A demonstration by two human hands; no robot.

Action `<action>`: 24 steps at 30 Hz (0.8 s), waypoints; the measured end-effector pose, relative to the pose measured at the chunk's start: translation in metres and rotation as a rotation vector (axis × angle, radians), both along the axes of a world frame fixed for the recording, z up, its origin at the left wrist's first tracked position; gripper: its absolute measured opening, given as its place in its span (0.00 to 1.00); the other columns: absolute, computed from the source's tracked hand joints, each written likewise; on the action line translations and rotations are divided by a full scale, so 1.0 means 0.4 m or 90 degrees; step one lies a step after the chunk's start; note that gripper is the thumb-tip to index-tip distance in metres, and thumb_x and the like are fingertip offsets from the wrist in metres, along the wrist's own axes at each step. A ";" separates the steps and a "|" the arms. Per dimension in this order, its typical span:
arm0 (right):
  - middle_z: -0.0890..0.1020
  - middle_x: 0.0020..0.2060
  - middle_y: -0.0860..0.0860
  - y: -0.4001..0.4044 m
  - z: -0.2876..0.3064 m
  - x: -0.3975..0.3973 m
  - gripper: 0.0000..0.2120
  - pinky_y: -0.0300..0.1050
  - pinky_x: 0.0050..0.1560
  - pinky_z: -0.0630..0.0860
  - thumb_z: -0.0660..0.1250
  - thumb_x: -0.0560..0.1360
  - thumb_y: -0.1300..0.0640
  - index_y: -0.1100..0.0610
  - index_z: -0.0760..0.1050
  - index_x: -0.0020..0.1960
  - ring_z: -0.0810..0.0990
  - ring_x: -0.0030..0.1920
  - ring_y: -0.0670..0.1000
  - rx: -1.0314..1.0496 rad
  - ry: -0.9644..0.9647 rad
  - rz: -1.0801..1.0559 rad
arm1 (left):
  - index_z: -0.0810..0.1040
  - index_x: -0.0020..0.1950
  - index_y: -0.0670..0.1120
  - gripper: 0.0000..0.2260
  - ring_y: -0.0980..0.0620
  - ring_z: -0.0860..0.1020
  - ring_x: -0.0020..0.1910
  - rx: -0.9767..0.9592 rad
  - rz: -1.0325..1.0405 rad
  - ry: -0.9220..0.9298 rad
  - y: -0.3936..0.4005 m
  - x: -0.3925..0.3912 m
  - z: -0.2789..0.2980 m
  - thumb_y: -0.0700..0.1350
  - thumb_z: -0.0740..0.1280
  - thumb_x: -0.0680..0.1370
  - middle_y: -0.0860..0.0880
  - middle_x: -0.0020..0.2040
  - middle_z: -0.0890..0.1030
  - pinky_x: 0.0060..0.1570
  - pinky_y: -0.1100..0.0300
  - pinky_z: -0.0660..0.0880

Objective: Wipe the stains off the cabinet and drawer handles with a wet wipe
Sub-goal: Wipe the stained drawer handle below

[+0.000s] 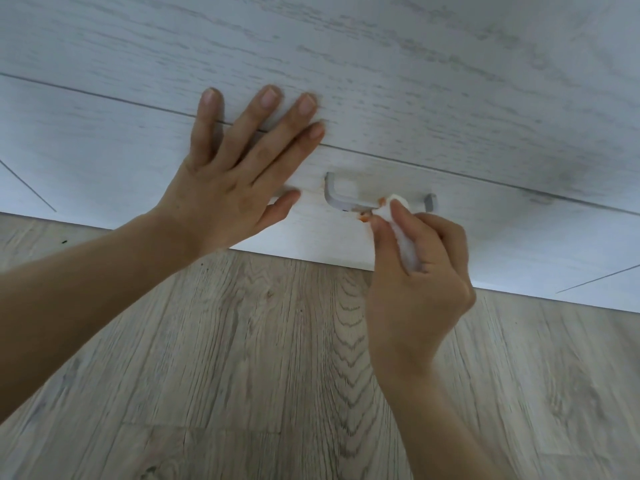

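Note:
A grey bar handle [341, 199] sits on the white wood-grain bottom drawer front [104, 161]. Orange stains [363, 218] mark the handle's middle and the panel just below it. My right hand [415, 271] pinches a folded white wet wipe [400, 206] and presses its tip against the stained part of the handle. My left hand [235, 181] lies flat with fingers spread on the drawer front, left of the handle, its fingertips across the gap to the panel above. The handle's right post [430, 202] shows beyond the wipe.
A larger white wood-grain panel [381, 64] fills the top of the view, above the drawer. Light wood-look flooring [259, 375] runs under the cabinet's bottom edge. Thin seams mark neighbouring panels at far left and far right.

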State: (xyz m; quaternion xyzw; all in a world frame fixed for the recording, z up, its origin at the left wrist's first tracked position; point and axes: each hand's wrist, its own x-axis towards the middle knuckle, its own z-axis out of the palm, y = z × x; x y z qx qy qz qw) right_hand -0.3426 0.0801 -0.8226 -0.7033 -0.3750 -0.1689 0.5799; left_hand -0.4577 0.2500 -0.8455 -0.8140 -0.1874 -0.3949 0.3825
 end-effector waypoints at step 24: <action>0.77 0.43 0.49 0.021 -0.013 -0.037 0.12 0.27 0.48 0.73 0.73 0.69 0.66 0.62 0.80 0.52 0.77 0.44 0.38 0.063 0.134 0.010 | 0.50 0.78 0.42 0.33 0.46 0.42 0.77 0.016 -0.004 0.012 0.011 -0.004 -0.001 0.54 0.60 0.80 0.46 0.78 0.44 0.72 0.44 0.38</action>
